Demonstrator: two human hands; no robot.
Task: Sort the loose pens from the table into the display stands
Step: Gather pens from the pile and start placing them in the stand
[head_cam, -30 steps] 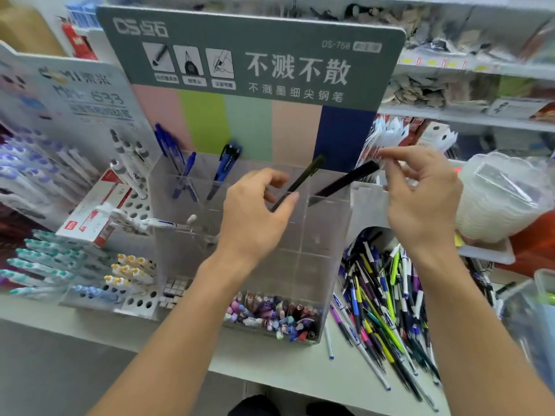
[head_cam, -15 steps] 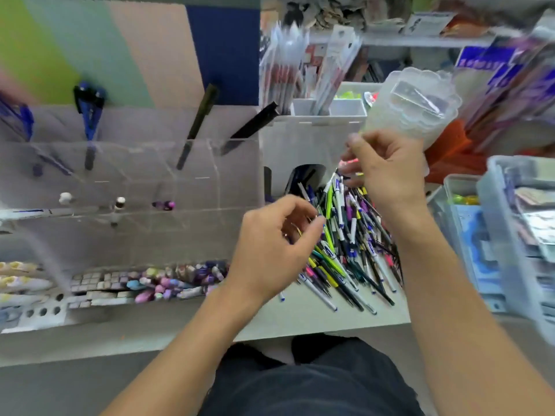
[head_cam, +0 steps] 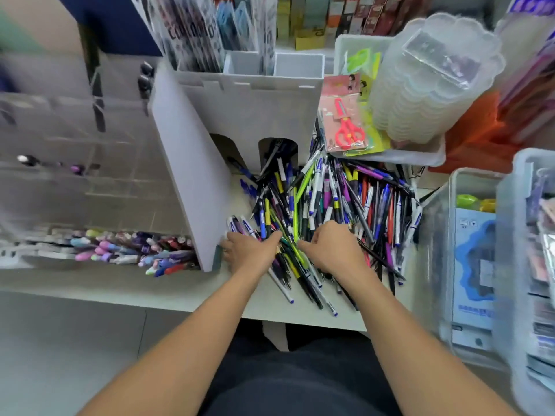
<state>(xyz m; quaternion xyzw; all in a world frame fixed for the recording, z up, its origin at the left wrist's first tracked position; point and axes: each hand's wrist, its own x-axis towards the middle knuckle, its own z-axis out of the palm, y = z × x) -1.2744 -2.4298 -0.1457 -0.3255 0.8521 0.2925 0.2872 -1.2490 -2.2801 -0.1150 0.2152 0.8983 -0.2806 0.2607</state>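
A heap of loose pens point(head_cam: 336, 196) in many colours lies on the white table point(head_cam: 144, 288), in front of a white cardboard stand point(head_cam: 258, 106). My left hand point(head_cam: 250, 250) rests palm-down on the heap's left edge, thumb stretched to the right. Close beside it, my right hand point(head_cam: 332, 250) is on the heap's middle with its fingers bent down among the pens; whether they grip one is hidden. A clear acrylic display stand point(head_cam: 90, 163) is at the left, blurred, with two black pens point(head_cam: 97, 112) in its upper slots and several pastel pens point(head_cam: 135, 252) in its bottom tray.
A packet of red scissors point(head_cam: 345, 118) and a stack of clear scalloped boxes point(head_cam: 435, 79) sit behind the heap. Clear storage bins point(head_cam: 450, 235) crowd the right side. Packaged pens fill the white stand's top point(head_cam: 195, 31). The table's front edge runs just below my wrists.
Both hands came down from the acrylic stand, where two black pens now stand, onto the loose heap. The view swung right and downward.
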